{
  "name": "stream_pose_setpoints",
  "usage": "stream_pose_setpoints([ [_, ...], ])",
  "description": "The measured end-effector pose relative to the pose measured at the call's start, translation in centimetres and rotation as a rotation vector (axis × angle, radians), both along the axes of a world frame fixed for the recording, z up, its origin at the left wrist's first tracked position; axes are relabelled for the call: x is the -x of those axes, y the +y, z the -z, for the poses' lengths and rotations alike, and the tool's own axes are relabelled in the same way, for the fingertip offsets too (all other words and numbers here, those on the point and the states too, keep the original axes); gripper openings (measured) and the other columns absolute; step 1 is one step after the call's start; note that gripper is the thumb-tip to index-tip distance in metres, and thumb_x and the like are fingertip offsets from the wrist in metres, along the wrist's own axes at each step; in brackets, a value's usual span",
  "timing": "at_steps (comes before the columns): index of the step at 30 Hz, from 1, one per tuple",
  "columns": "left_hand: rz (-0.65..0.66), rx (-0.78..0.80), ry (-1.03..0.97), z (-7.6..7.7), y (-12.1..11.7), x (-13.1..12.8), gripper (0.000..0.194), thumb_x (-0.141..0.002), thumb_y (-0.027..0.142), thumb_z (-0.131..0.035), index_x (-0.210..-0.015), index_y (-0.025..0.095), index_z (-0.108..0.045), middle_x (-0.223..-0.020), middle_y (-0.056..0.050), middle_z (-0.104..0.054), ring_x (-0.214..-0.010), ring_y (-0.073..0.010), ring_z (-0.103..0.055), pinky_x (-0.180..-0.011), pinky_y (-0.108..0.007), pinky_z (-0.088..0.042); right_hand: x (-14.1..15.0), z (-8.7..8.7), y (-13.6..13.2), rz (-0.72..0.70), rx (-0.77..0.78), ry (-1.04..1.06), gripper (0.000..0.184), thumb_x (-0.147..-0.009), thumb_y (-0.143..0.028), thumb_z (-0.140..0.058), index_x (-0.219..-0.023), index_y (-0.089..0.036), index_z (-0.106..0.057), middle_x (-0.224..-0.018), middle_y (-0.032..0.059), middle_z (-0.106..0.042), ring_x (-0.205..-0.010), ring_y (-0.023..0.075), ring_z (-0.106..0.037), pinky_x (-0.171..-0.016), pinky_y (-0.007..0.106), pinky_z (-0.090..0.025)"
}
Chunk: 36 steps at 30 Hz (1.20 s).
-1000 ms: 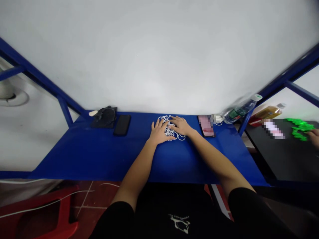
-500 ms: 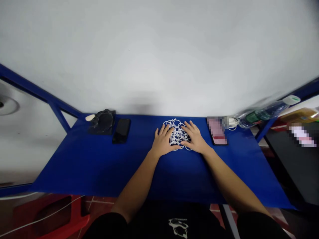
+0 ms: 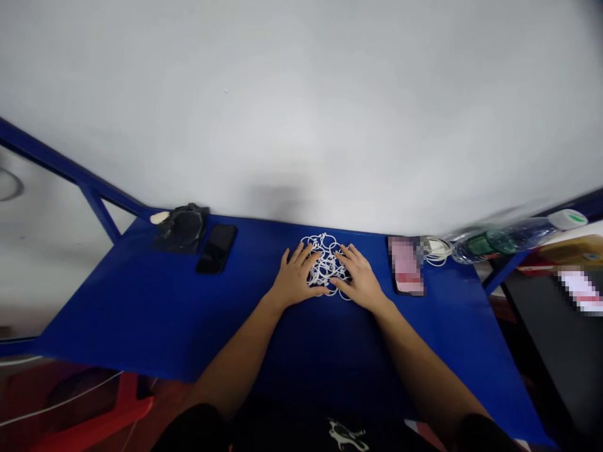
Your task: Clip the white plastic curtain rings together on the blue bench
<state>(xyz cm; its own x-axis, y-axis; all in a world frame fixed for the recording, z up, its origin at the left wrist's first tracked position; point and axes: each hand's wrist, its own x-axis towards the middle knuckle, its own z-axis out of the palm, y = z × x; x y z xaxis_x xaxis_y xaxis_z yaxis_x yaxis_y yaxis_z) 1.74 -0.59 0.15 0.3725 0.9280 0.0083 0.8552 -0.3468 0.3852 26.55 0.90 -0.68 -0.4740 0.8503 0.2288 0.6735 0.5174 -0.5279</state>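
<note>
A pile of thin white looped ties (image 3: 325, 267), tangled together, lies on the blue tabletop (image 3: 155, 314). My left hand (image 3: 296, 276) rests along the pile's left side, fingers spread and thumb stretched toward the middle. On the opposite side my right hand (image 3: 358, 276) lies with its fingers apart, their tips on the white loops. Both palms face down and neither hand grips anything. Some loops are hidden beneath the fingers.
A black phone (image 3: 216, 249) and a crumpled black plastic bag (image 3: 181, 229) lie to the left. Rightward are a phone with a blurred screen (image 3: 406, 267), a coiled white cable (image 3: 438, 250) and a plastic bottle (image 3: 513, 238) lying down. A red stool (image 3: 103, 420) stands below.
The camera view has tilted and shifted slightly, so the table sits a little lower and to the left. My hands stay spread at the pile's two sides.
</note>
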Motion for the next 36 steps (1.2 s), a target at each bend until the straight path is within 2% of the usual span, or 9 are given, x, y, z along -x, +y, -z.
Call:
stream_pose_setpoints([
  [6, 0.001, -0.026, -0.001, -0.1, 0.0, -0.1, 0.104, -0.080, 0.078, -0.068, -0.164, 0.029, -0.031, -0.172, -0.012, -0.027, -0.160, -0.0392, -0.019, -0.128, -0.064, -0.012, -0.1, 0.0, 0.0, 0.010, -0.023, 0.053, 0.074, -0.095, -0.065, -0.063, -0.156, -0.026, -0.048, -0.165, 0.0137, -0.041, -0.157, 0.0406, -0.027, -0.122, 0.068, -0.033],
  [10, -0.010, -0.034, 0.001, -0.2, -0.2, -0.2, 0.114, -0.079, 0.080, -0.068, -0.167, 0.025, -0.020, -0.173, -0.016, -0.019, -0.161, -0.0395, -0.015, -0.128, -0.064, -0.011, 0.1, -0.6, -0.9, 0.093, -0.091, 0.129, 0.062, -0.099, -0.060, -0.059, -0.150, -0.025, -0.054, -0.161, 0.0133, -0.048, -0.155, 0.0375, -0.034, -0.122, 0.066, -0.034],
  [16, 0.019, -0.017, -0.006, -0.3, -0.9, 0.0, 0.131, -0.071, 0.085, -0.071, -0.169, 0.024, -0.010, -0.175, -0.018, -0.003, -0.161, -0.0424, -0.004, -0.128, -0.065, -0.007, 0.2, -3.1, -4.8, 0.151, -0.189, 0.144, 0.043, -0.101, -0.051, -0.058, -0.133, -0.024, -0.067, -0.145, 0.0132, -0.062, -0.137, 0.0335, -0.054, -0.115, 0.057, -0.045],
  [18, 0.032, -0.012, -0.002, -0.3, -1.1, -0.1, 0.133, -0.070, 0.086, -0.070, -0.169, 0.023, -0.008, -0.175, -0.018, 0.000, -0.161, -0.0435, -0.001, -0.128, -0.066, -0.007, -0.1, -3.1, -6.4, 0.155, -0.199, 0.151, 0.038, -0.102, -0.048, -0.058, -0.130, -0.025, -0.068, -0.138, 0.0123, -0.066, -0.129, 0.0314, -0.060, -0.110, 0.053, -0.050],
  [21, 0.039, -0.020, 0.009, -0.3, -1.3, -0.3, 0.131, -0.072, 0.085, -0.070, -0.169, 0.023, -0.007, -0.175, -0.017, 0.000, -0.161, -0.0439, 0.001, -0.128, -0.066, -0.008, -0.6, -1.9, -8.1, 0.180, -0.207, 0.153, 0.030, -0.102, -0.043, -0.058, -0.122, -0.024, -0.071, -0.122, 0.0105, -0.072, -0.116, 0.0275, -0.067, -0.102, 0.046, -0.055],
  [24, -0.001, -0.056, 0.022, 0.0, -1.5, -0.7, 0.121, -0.079, 0.080, -0.067, -0.169, 0.023, -0.010, -0.176, -0.017, -0.002, -0.161, -0.0432, -0.003, -0.128, -0.064, -0.010, -0.6, -0.5, -8.6, 0.204, -0.196, 0.101, 0.026, -0.103, -0.038, -0.056, -0.110, -0.022, -0.074, -0.110, 0.0097, -0.074, -0.103, 0.0245, -0.070, -0.091, 0.039, -0.058],
  [30, -0.077, -0.206, -0.001, 0.9, -2.2, -1.2, 0.115, -0.080, 0.079, -0.067, -0.167, 0.021, -0.018, -0.175, -0.018, -0.010, -0.161, -0.0410, -0.011, -0.127, -0.062, -0.017, -0.1, -0.1, -8.3, 0.277, -0.176, -0.023, 0.023, -0.101, -0.034, -0.059, -0.114, -0.021, -0.072, -0.113, 0.0087, -0.073, -0.103, 0.0230, -0.069, -0.087, 0.032, -0.055],
  [36, -0.119, -0.360, -0.082, 1.0, -2.3, -1.1, 0.092, -0.081, 0.072, -0.072, -0.154, 0.021, -0.048, -0.168, -0.019, -0.033, -0.154, -0.0393, -0.032, -0.124, -0.054, -0.028, -0.3, -0.2, -8.5, 0.275, -0.171, -0.071, 0.023, -0.099, -0.032, -0.062, -0.117, -0.022, -0.072, -0.118, 0.0077, -0.071, -0.100, 0.0210, -0.070, -0.083, 0.029, -0.054],
])
